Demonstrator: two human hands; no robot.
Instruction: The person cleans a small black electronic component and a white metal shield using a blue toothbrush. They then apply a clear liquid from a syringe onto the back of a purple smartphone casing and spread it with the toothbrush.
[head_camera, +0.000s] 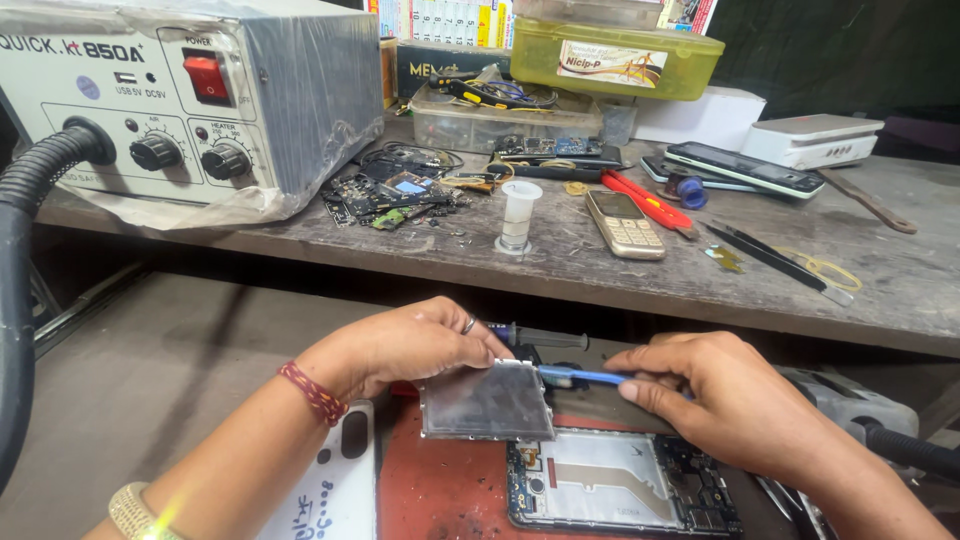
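My left hand (410, 345) pinches the top edge of a thin grey metal display panel (487, 402), holding it tilted above the mat. My right hand (725, 400) grips a slim blue pry tool (578, 376) whose tip touches the panel's upper right corner. Below them an opened phone body (620, 495) lies face up, showing its frame and circuit board. It rests on a red work mat (440, 490). A white phone back cover (335, 485) lies beside my left wrist.
A grey hot-air rework station (170, 100) with a black hose (15, 270) stands at back left. The wooden bench (600, 275) carries loose circuit boards (390, 195), a small clear bottle (517, 215), a gold keypad phone (624, 224), tweezers (775, 260), smartphones (745, 168) and plastic boxes (615, 55).
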